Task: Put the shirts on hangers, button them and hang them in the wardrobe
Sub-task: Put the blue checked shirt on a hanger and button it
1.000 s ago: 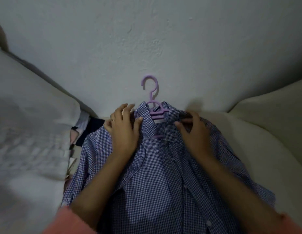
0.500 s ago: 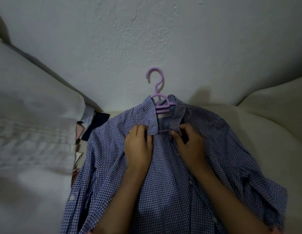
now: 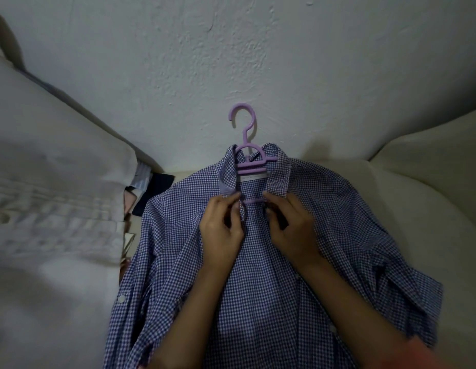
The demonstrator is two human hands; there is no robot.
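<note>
checked shirt (image 3: 298, 262) | on hanger (image 3: 249, 155) | both hands' fingers (image 3: 233, 199) pinching placket below collar

The checked shirt (image 3: 271, 275) runs off the bottom edge at six o'clock, so its hem and lower buttons are out of view, and both forearms cover much of its front placket. The shoulders of the purple hanger (image 3: 249, 158) are hidden inside the collar, leaving only the hook and centre bars exposed. Folded garments (image 3: 145, 187) at nine o'clock are wedged behind the pale cushion (image 3: 53, 182), itself blurred, and appear to be several pieces, though the count cannot be made out.
</note>
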